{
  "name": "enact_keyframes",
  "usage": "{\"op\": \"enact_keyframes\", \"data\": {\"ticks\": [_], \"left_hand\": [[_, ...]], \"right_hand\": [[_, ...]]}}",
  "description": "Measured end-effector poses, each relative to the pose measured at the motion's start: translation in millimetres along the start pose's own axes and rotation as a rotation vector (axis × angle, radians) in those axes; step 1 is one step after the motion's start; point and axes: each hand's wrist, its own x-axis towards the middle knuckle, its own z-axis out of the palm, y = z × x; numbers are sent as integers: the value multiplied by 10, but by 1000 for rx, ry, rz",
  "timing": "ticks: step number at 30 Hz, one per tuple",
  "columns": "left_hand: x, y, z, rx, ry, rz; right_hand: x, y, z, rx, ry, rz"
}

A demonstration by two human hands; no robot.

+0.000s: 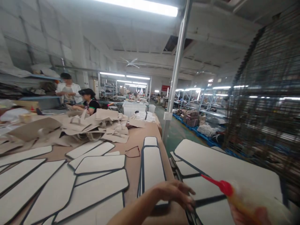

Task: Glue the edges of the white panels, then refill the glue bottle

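My left hand (174, 192) hovers at the table's right edge with its fingers loosely apart, holding nothing I can see. Below it and partly hidden by my forearm stands a narrow stack of pale panels with dark edges (153, 165). At the lower right, my right hand (237, 212) is wrapped around a squeeze bottle (260, 198), blurred and translucent with yellowish contents. Its long red nozzle (217, 182) points left toward my left hand. Under and behind the bottle lie more pale dark-edged panels (229, 165), the topmost large and tilted.
Many dark-edged panels (98, 184) overlap on the brown table (134, 134) at left. Beyond them is a heap of beige pieces (93, 125); a pair of glasses (133, 151) lies nearby. Two people work at back left. A metal post (175, 65) and wire rack (264, 81) stand right.
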Motion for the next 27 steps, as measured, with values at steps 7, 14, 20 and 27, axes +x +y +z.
{"op": "enact_keyframes", "data": {"ticks": [7, 14, 20, 27], "left_hand": [[116, 1161, -56, 878, 638, 600], [603, 1411, -52, 971, 256, 379], [816, 1365, -200, 806, 18, 349], [871, 1269, -328, 767, -48, 233]], "right_hand": [[-555, 8, 510, 146, -35, -20], [-811, -46, 571, 171, -127, 2], [-880, -162, 433, 150, -106, -26], [-969, -809, -33, 115, 238, -311]]}}
